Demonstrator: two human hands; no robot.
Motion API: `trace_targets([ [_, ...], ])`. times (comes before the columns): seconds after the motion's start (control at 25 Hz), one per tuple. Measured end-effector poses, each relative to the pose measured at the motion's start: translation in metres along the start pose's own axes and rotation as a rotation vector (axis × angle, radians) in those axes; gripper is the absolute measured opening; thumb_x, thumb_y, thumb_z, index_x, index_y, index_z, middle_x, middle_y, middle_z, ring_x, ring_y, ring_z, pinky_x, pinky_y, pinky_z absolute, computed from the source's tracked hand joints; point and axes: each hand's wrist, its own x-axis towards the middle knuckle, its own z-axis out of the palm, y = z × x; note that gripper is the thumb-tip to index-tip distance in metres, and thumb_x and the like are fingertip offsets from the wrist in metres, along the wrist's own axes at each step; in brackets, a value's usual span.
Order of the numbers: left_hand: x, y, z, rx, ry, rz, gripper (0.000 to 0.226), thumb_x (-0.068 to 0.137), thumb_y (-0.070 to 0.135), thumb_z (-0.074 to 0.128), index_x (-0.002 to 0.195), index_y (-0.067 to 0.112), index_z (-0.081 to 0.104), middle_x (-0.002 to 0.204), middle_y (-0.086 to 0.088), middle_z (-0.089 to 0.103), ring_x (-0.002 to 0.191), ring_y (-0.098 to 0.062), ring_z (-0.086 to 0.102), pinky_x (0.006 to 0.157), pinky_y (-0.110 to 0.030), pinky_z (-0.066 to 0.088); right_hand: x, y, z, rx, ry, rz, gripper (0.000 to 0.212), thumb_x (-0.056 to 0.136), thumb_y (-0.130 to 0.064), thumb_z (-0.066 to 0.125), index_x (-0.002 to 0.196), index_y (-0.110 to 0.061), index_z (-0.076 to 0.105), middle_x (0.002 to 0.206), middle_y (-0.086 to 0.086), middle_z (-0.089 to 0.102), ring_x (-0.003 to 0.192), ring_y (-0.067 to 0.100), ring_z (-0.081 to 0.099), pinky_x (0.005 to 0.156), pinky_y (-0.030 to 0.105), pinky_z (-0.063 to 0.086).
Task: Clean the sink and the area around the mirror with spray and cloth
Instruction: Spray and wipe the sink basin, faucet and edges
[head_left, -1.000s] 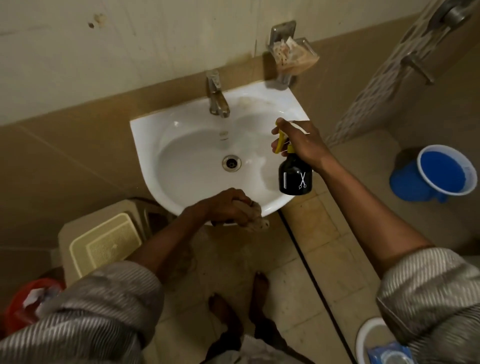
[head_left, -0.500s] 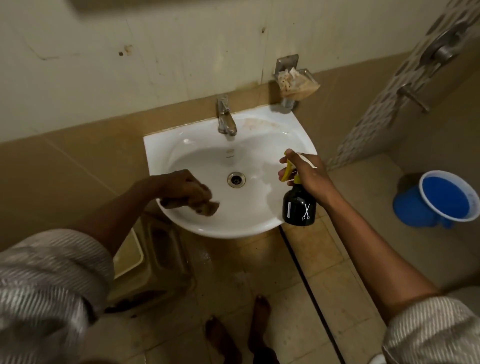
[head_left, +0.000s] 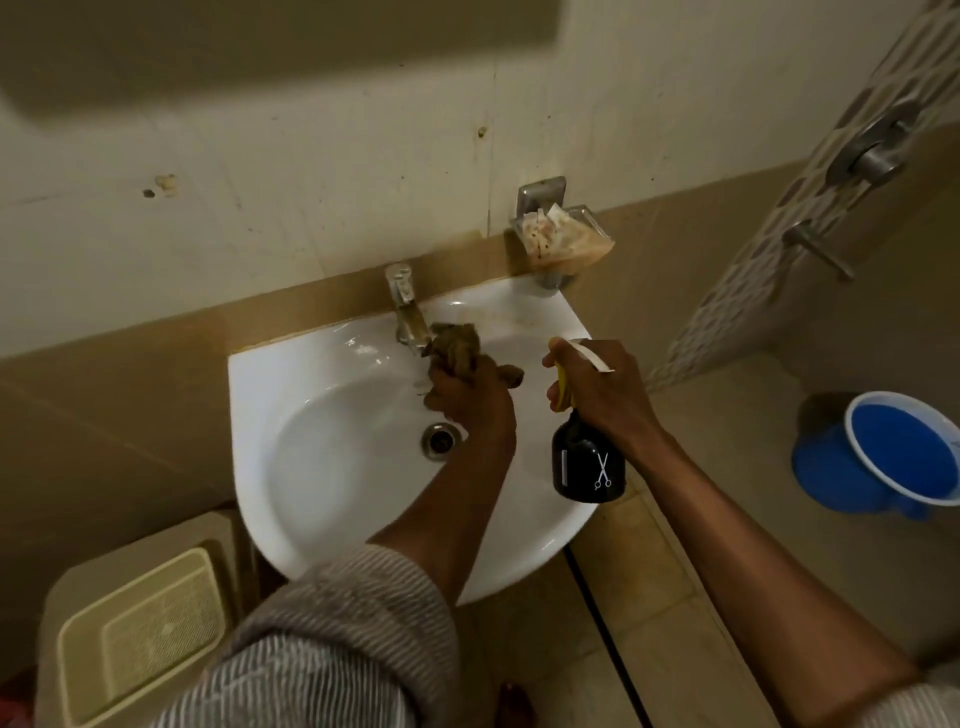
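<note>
My left hand (head_left: 467, 397) grips the brown cloth (head_left: 457, 345) by the tap (head_left: 408, 312), and my right hand (head_left: 602, 395) holds the spray bottle (head_left: 587, 467) over the sink (head_left: 291, 519).

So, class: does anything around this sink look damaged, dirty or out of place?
Yes. The wall above the sink has chipped holes and dark specks, and the soap holder holds crumpled, stained wrappers rather than soap.

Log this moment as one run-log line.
phase: wiping by tap | left hand: grips cloth | right hand: holds spray bottle | sink: mid-clean
</note>
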Motion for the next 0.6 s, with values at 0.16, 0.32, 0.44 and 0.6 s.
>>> trace_targets([
  [0.16,0.010,-0.018,0.022,-0.091,0.148,0.161,0.053,0.089,0.012,0.065,0.139,0.009,0.045,0.131,-0.022,0.037,0.110,-0.037,0.057,0.080,-0.044,0.060,0.021,0.013,-0.004,-0.015,-0.033,0.042,0.039,0.103,-0.038,0.057,0.087,-0.008,0.077,0.062,0.009,0.075,0.060,0.022,0.075,0.060,0.027,0.056],
  [0.32,0.027,-0.006,0.058,-0.045,0.154,0.305,0.052,0.093,0.013,0.063,0.141,0.007,0.045,0.136,-0.023,0.038,0.107,-0.007,0.058,0.073,-0.022,0.059,0.032,0.025,-0.013,0.012,0.043,0.085,0.038,0.103,-0.038,0.058,0.088,-0.008,0.076,0.066,0.011,0.077,0.065,0.023,0.076,0.066,0.032,0.058],
  [0.44,0.050,0.014,0.084,0.225,0.322,0.179,0.062,0.096,0.026,0.058,0.151,0.017,0.030,0.154,-0.019,0.025,0.136,-0.035,0.037,0.107,-0.052,0.040,0.032,0.034,-0.023,0.031,0.026,0.072,0.040,0.104,-0.041,0.057,0.088,-0.010,0.077,0.068,0.009,0.078,0.070,0.024,0.076,0.070,0.039,0.059],
  [0.6,0.072,0.016,0.094,0.668,0.325,0.111,0.071,0.096,0.028,0.055,0.155,0.020,0.017,0.161,-0.023,0.011,0.146,-0.044,0.020,0.112,-0.056,0.028,0.031,0.042,-0.034,0.085,0.025,0.108,0.034,0.104,-0.040,0.059,0.090,-0.016,0.079,0.068,0.005,0.078,0.073,0.026,0.076,0.073,0.047,0.060],
])
